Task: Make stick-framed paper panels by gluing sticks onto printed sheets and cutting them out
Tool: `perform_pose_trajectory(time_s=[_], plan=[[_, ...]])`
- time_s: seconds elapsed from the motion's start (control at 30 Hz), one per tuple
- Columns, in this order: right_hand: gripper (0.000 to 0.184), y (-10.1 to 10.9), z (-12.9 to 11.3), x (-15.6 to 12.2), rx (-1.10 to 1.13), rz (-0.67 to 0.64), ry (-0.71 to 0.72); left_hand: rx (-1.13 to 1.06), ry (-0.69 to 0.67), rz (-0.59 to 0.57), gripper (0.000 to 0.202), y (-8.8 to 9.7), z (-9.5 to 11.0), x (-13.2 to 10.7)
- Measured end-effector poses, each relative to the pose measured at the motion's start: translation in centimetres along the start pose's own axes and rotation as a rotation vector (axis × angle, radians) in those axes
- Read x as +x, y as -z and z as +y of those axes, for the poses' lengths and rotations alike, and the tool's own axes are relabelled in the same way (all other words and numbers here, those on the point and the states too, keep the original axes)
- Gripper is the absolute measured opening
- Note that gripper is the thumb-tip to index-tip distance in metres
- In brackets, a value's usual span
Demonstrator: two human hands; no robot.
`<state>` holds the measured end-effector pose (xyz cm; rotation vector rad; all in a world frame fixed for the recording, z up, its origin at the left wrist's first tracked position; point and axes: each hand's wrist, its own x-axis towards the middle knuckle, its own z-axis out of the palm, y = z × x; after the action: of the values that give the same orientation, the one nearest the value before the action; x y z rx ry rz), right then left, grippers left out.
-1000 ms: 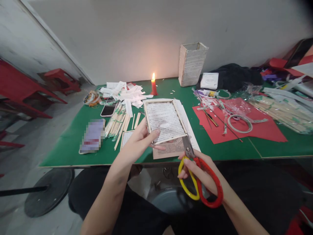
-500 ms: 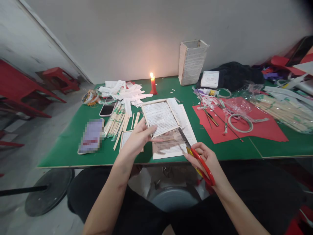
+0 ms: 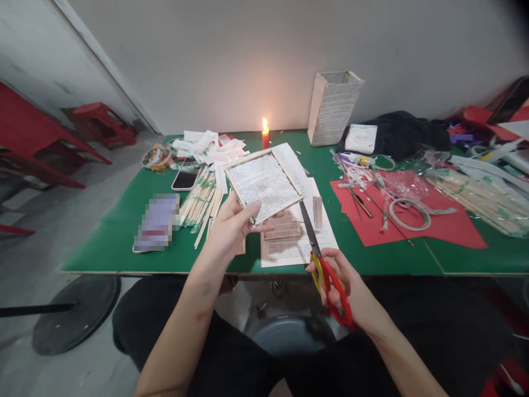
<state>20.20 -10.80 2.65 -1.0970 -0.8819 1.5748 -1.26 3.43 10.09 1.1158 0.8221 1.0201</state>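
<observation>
My left hand (image 3: 237, 220) grips a square stick frame (image 3: 264, 184) covered with printed paper, thumb on top and fingers beneath. A strip of printed paper (image 3: 291, 161) sticks out past its far right side. In my right hand (image 3: 341, 281) is a pair of scissors (image 3: 313, 237) with red and yellow handles, the blades pointing up at the frame's right corner. The blades look closed or nearly so. Printed sheets (image 3: 285, 253) lie under the frame on the green table, and a small paper piece (image 3: 317, 214) is just beyond the blades.
A lit red candle (image 3: 265, 138) stands behind the frame, near loose paper strips (image 3: 206, 144). Wooden sticks (image 3: 202, 201) and a phone (image 3: 184, 180) are at left. A tall paper-covered box (image 3: 334, 110) stands by the wall. Red paper (image 3: 372, 231) with a tape ring (image 3: 409, 214) lies right.
The frame has been raised and turned slightly, away from my body. The scissors have swung more upright and apart from the frame's edge. A small paper piece now shows beside the blades.
</observation>
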Motion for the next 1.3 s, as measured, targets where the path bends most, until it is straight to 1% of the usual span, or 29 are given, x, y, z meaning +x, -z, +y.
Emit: perform_pose_trajectory(time_s=[0.07, 0.17, 0.23, 0.3, 0.4, 0.47, 0.5, 0.6, 0.63, 0.83, 0.9, 0.97, 1.07, 1.17, 1.23, 1.3], plan=[[0.071, -0.3, -0.1, -0.7, 0.01, -0.045, -0.035, -0.006, -0.033, 0.022, 0.068, 0.1, 0.6, -0.2], [0.06, -1.1, -0.8, -1.6, 0.039, -0.074, -0.089, -0.011, -0.07, 0.014, 0.068, 0.2, 1.4, -0.6], [0.052, -1.6, -1.3, -2.0, 0.084, -0.046, -0.093, -0.012, -0.091, -0.004, 0.068, 0.2, 1.8, -0.9], [0.047, -1.8, -1.4, -2.1, 0.139, 0.025, -0.102, -0.016, -0.108, -0.011, 0.069, 0.1, 2.1, -1.1], [0.057, -1.7, -1.0, -2.0, 0.187, 0.119, -0.094, -0.023, -0.116, -0.001, 0.07, -0.1, 2.2, -1.3], [0.061, -1.4, -0.5, -2.0, 0.205, 0.129, -0.067, -0.025, -0.112, 0.001, 0.07, -0.1, 2.2, -1.3], [0.059, -1.2, -0.3, -2.1, 0.212, 0.117, -0.061, -0.026, -0.11, -0.001, 0.07, -0.1, 2.2, -1.3], [0.042, -0.9, 0.1, -2.5, 0.241, 0.093, -0.043, -0.028, -0.107, -0.01, 0.07, 0.0, 2.1, -1.2], [0.04, -0.8, 0.1, -2.6, 0.252, 0.084, -0.035, -0.027, -0.106, -0.009, 0.071, 0.1, 2.1, -1.2], [0.038, -0.7, -0.1, -3.2, 0.288, 0.065, -0.073, -0.024, -0.108, 0.019, 0.069, 0.3, 2.3, -1.3], [0.042, -0.5, 0.1, -3.2, 0.298, 0.046, -0.07, -0.019, -0.104, 0.024, 0.069, 0.3, 2.3, -1.3], [0.051, -0.2, 0.5, -3.1, 0.3, 0.046, -0.074, -0.009, -0.103, 0.024, 0.068, 0.4, 2.2, -1.3], [0.065, 0.4, 1.2, -2.6, 0.275, 0.082, -0.067, 0.002, -0.101, 0.008, 0.067, 0.6, 2.0, -1.2], [0.076, 0.6, 1.3, -2.1, 0.242, 0.057, -0.074, 0.011, -0.083, -0.001, 0.068, 0.8, 1.9, -1.2], [0.079, 0.5, 1.1, -2.0, 0.225, 0.043, -0.066, 0.011, -0.07, -0.002, 0.069, 0.8, 1.9, -1.2], [0.079, 0.2, 0.9, -1.8, 0.202, 0.029, -0.025, 0.008, -0.07, -0.001, 0.07, 0.7, 2.0, -1.3]])
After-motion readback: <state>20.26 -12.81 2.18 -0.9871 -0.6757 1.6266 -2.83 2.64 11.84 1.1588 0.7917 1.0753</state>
